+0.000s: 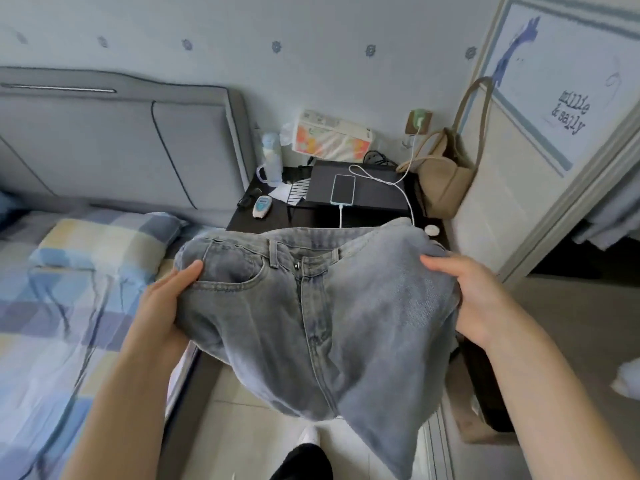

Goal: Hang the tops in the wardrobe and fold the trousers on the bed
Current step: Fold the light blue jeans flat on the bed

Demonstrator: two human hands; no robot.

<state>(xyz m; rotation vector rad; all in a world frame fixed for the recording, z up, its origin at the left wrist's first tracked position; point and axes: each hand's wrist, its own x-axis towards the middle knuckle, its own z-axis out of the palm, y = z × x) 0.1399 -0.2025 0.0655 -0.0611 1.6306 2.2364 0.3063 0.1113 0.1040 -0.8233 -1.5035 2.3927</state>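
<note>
Bedroom, bed (69,306) at left: jeans (311,306) are held in the air beside its right edge, waistband pinched at each end by left hand (166,299) and right hand (474,299), probably spread flat for folding.

Bare forearms, no sleeves in view, black trouser leg (304,460) and white shoe (309,435) (partly hidden) below.

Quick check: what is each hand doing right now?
Left hand: grips the jeans at the waistband's left side.
Right hand: grips the jeans at the right side.
</note>
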